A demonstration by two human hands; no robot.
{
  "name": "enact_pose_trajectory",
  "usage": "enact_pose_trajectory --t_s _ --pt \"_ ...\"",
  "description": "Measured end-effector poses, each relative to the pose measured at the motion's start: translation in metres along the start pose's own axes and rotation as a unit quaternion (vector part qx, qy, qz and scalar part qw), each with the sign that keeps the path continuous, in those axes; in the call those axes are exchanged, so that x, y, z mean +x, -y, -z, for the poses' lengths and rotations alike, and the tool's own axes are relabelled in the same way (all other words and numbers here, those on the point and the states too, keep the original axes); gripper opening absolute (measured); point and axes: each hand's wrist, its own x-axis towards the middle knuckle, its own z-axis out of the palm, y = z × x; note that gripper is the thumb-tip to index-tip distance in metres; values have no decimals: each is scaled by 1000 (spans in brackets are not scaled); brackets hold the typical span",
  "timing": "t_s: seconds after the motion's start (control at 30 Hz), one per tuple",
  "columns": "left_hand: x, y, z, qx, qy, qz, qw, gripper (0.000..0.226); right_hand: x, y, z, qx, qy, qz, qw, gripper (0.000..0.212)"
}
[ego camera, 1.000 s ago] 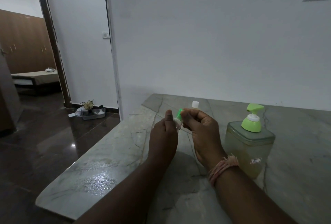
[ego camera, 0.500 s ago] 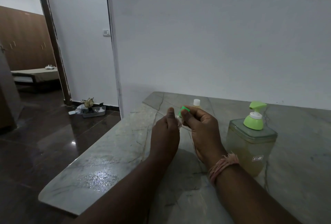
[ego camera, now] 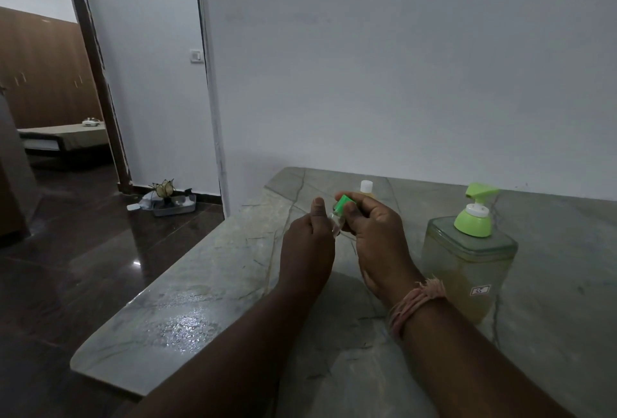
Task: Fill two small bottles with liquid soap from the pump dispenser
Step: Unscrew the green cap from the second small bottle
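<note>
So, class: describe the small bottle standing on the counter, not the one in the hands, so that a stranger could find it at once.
Start at the grey stone counter against the white wall. At its far edge, just behind the two hands, stands a small bottle, left of the big pump dispenser. It has a white cap and yellowish contents, whereas the clear bottle held in the hands has a green cap.

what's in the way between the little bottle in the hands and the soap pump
Nothing visible. The small bottle is held over bare counter, and the pump dispenser stands to its right with open space between.
</note>
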Motion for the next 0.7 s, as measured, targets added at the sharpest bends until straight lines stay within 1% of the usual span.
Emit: enact_pose_trajectory --t_s 0.17,0.27,0.33,0.4,0.47,0.53,0.63,0.7 --pt "3 2 1 -72 16 58 996 62 0 3 2 43 38 -13 998 27" --pt "6 2 7 -121 46 70 989 74 0 6 4 62 71 -11 995 30" --pt "7 1 8 -167 56 114 978 65 1 7 5 66 93 -6 993 31" --pt "7 -1 9 -189 61 158 967 60 3 5 5 52 105 5 993 34" --pt "7 1 8 -185 51 154 969 60 4 3 5 47 107 9 993 32" --pt "7 3 8 -174 33 130 976 60 1 3 3 48 95 -5 994 30" --pt "8 7 6 -121 9 94 988 58 -3 2 0 32 66 -5 997 42" --pt "7 8 5 -98 8 76 992 55 -4 2 -2 11 31 4 999 33"
